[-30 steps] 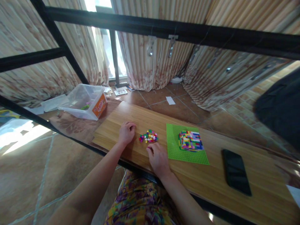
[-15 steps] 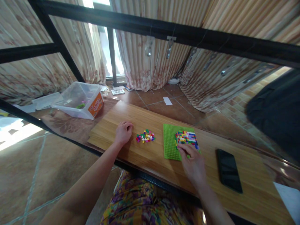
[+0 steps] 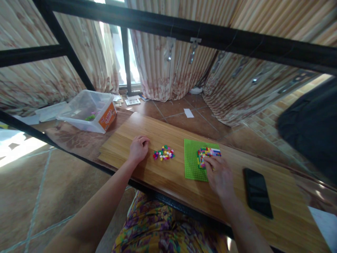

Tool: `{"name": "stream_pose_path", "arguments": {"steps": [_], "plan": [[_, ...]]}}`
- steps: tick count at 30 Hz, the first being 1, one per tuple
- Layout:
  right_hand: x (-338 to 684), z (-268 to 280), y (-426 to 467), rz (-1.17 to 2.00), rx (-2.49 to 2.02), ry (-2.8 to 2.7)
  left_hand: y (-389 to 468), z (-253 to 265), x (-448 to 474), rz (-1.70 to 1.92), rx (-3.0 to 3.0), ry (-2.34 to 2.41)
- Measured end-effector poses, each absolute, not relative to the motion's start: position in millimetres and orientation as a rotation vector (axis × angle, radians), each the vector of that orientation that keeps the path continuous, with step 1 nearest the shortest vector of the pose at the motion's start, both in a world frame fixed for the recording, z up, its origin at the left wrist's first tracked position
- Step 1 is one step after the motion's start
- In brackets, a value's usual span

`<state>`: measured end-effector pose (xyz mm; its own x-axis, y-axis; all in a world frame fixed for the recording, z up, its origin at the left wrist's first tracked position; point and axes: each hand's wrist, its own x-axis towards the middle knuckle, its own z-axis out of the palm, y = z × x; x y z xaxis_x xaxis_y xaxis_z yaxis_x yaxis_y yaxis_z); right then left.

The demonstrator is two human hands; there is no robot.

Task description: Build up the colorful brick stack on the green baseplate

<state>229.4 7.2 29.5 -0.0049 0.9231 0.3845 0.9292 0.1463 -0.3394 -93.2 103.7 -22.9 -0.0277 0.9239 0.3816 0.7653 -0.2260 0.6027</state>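
Note:
On the wooden tabletop, my left hand [image 3: 139, 149] rests with its fingers curled in and nothing visible in them. Just right of it lies a loose pile of small coloured building bricks [image 3: 164, 153]. A green studded baseplate [image 3: 191, 160] carries a low multicoloured brick build [image 3: 207, 151], made of tightly packed rows. My right hand [image 3: 219, 175] leans over the build's near right part, thumb and fingertips pinched together against its top. A small brick seems to be between those fingertips, mostly hidden. The hand also covers the baseplate's near right corner.
A black phone [image 3: 258, 192] lies on the table [image 3: 158, 130] at the right. Beyond the table's left end stands a clear plastic box [image 3: 86, 105] with an orange label and a few pieces inside. A dark metal bar [image 3: 158, 24] crosses above, before curtains.
My right hand has shifted slightly right and away from me, from the build's near left edge onto its top. My left hand has stayed in place.

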Motion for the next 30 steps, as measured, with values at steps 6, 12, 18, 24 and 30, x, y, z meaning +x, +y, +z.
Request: {"name": "stream_pose_path", "arguments": {"steps": [6,12,18,24,30], "plan": [[230,30,7,-0.021,-1.769,-1.942,103,-22,-93,1.097,2.024,1.795],[231,31,8,-0.034,-1.758,-1.961,103,-21,-92,1.089,2.033,1.804],[229,31,14,0.042,-1.84,-1.737,103,-22,-93,1.096,2.041,1.804],[230,27,15,0.019,-1.878,-1.634,103,-23,-93,1.109,2.035,1.792],[232,28,17,0.103,-1.919,-1.542,104,-23,-93,1.084,2.034,1.807]]}}
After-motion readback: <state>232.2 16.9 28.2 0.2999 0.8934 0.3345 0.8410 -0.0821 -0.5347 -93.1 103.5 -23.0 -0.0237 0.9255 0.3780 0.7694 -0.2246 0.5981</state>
